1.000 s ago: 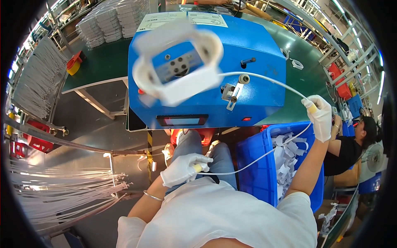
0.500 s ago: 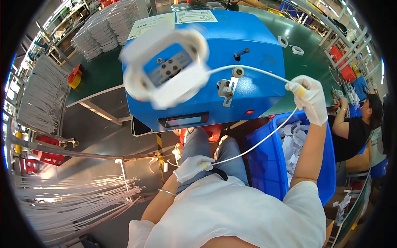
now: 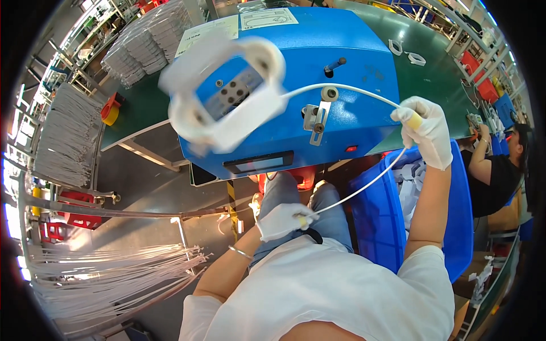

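A white cable (image 3: 364, 192) runs through both of my gloved hands up to a blurred white winding (image 3: 242, 125) on the front of a blue machine (image 3: 364, 62). Raised at the right, my right hand (image 3: 429, 133) is closed around the cable, with a yellow wrap on one finger. My left hand (image 3: 281, 221), low over my lap, pinches the same cable farther down; a yellow patch shows at its fingertips. Between the hands the cable sags slightly. Right of the winding, a small roller (image 3: 329, 94) on a slotted metal bracket (image 3: 318, 125) sits just below the cable.
A blue bin (image 3: 375, 210) with white scraps stands by my right arm. Bundles of white cables hang on racks (image 3: 102, 213) at the left. Stacked white coils (image 3: 142, 42) and a yellow tape roll (image 3: 110, 115) lie on the green table (image 3: 426, 85). A co-worker (image 3: 497, 170) sits at the right.
My left hand has moved a little right and up, still pinching the cable. My right hand stays raised with the cable in it. The winding is blurred in both frames; the whole view has shifted slightly.
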Demonstrator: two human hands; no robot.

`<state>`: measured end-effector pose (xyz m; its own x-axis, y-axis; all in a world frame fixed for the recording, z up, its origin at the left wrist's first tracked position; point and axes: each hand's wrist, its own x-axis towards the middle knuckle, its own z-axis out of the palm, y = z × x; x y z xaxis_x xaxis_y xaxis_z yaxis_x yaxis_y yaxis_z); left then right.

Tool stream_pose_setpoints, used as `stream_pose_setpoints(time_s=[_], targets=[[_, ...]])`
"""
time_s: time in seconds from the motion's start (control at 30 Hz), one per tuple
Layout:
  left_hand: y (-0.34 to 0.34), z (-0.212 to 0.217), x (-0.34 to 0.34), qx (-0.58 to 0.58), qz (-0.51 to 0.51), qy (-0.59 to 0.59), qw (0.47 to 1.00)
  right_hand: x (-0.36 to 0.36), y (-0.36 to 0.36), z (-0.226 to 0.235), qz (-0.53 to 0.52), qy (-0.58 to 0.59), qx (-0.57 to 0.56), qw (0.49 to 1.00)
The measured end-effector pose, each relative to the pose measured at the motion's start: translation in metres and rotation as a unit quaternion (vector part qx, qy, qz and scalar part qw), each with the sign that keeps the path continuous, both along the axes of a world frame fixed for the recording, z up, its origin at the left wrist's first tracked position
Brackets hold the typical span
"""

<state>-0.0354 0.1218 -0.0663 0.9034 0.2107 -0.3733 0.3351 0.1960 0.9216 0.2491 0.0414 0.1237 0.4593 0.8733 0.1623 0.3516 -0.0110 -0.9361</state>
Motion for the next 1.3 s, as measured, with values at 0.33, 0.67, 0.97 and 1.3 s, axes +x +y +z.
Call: stream_pose_setpoints(time_s=[0.33, 0.67, 0.97, 1.3], targets=[[0.042, 0.145, -0.001, 0.411, -0.203, -0.058, 0.887, -0.034, 0.037, 0.017, 0.046, -0.211, 0.079, 0.973], [0.091, 0.312, -0.083, 0.483, 0.003, -0.095, 0.87, -0.013, 0.082, 0.056, 0.078, -0.442, 0.215, 0.868], [0.083, 0.248, -0.063, 0.297, -0.06, -0.034, 0.952, -0.019, 0.041, 0.057, 0.075, -0.425, 0.059, 0.9], [0.065, 0.137, -0.023, -0.282, 0.198, -0.606, 0.717, -0.054, 0.005, 0.037, 0.275, -0.367, -0.107, 0.882]])
